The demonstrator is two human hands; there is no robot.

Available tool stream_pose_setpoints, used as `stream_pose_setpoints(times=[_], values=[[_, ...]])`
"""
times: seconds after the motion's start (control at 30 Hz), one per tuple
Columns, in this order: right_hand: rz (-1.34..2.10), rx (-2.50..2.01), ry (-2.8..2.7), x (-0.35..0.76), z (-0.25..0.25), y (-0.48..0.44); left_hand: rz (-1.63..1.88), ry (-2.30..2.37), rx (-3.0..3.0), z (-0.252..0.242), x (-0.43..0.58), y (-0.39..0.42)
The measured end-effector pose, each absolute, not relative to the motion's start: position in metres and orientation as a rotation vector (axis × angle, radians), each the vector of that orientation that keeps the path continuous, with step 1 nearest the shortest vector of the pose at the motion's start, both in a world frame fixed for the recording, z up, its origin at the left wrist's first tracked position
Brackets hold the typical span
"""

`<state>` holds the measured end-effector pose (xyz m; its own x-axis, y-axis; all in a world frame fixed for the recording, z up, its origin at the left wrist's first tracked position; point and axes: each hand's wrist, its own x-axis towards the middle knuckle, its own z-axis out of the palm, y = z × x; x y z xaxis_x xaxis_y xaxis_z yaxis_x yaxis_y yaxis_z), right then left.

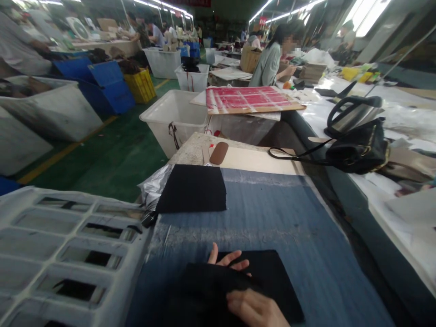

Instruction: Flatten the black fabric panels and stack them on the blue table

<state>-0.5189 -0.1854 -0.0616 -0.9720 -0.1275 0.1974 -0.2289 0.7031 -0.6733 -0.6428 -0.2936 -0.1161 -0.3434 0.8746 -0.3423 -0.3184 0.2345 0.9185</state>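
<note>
Over the front of a blue-grey work surface (272, 213), a piece of black cloth (207, 284) covers the back of my left hand (231, 261). That hand's thumb and fingers stick out past the cloth's far edge, spread apart. My right hand (255, 309), somewhat blurred, comes in from the bottom edge with bent fingers gripping the near part of the cloth. Beneath both hands lies a flat black panel (284, 284). Farther back on the left rests another black cloth piece (194, 188). The cloth's lower part merges into darkness.
A white slatted crate (76, 236) stands at left. Beyond the surface are a brown oval piece (219, 153), a red-topped board (248, 99) and a white bin (166, 109). A black bag (357, 145) sits on the right-hand table. A co-worker (269, 61) is farther back.
</note>
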Motion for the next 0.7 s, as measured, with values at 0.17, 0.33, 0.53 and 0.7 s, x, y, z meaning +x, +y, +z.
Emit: stream_pose_setpoints(times=[0.17,0.33,0.53,0.7], values=[[1.378,-0.418,-2.788,-0.532,-0.038,-0.137,1.639,0.398,-0.231,-0.117,-0.644,-0.305],[2.191,-0.583,-2.607,-0.536,-0.071,-0.141,1.668,0.373,-0.339,-0.121,-0.654,-0.317],[2.166,-0.962,-2.469,-0.527,-0.11,-0.156,1.705,0.701,-0.449,-0.125,-0.669,-0.348],[1.883,-1.076,-2.536,-0.5,-0.125,-0.161,1.638,1.01,-0.46,-0.1,-0.671,-0.387]])
